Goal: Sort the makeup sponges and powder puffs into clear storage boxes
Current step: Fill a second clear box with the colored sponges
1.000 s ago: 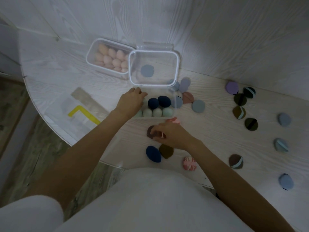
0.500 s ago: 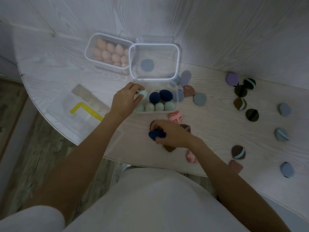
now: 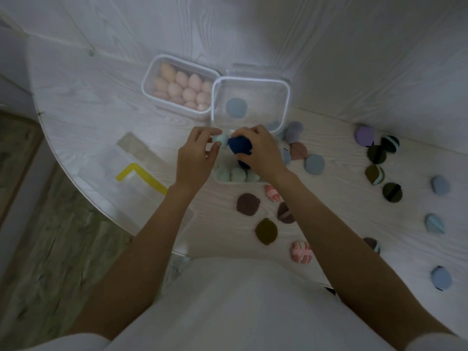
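Right hand point(image 3: 258, 153) grips a navy makeup sponge point(image 3: 240, 146), fingers curled over its top, directly above the near clear storage box point(image 3: 222, 179). Left hand point(image 3: 196, 155) pinches a mint sponge point(image 3: 220, 140) between thumb and fingertips, just left of the navy one; the two sponges sit close, contact cannot be told.

The near box holds a row of mint sponges point(image 3: 238, 175) along its front wall and a second navy sponge point(image 3: 244, 164), partly hidden under the right hand. This box serves as landmark below.

Behind the box: its clear lid point(image 3: 250, 103) stands raised, a blue puff point(image 3: 236, 108) seen through it. Behind and left: a second clear box point(image 3: 177, 84) packed with peach sponges point(image 3: 188, 93), touching the lid's left edge.

Right of the box: a lilac puff point(image 3: 294, 131), a dusty pink puff point(image 3: 298, 152) and a grey-blue puff point(image 3: 314, 164), close together. Further right: a purple puff point(image 3: 364, 136) and several dark olive puffs point(image 3: 376, 154); blue puffs point(image 3: 440, 184) well apart beyond.

In front of the box: a brown puff point(image 3: 248, 204), an olive puff point(image 3: 266, 231), and pink patterned puffs point(image 3: 300, 252).

Left of the box: a clear bag with a yellow stripe point(image 3: 141, 177) on the white table point(image 3: 88, 117).
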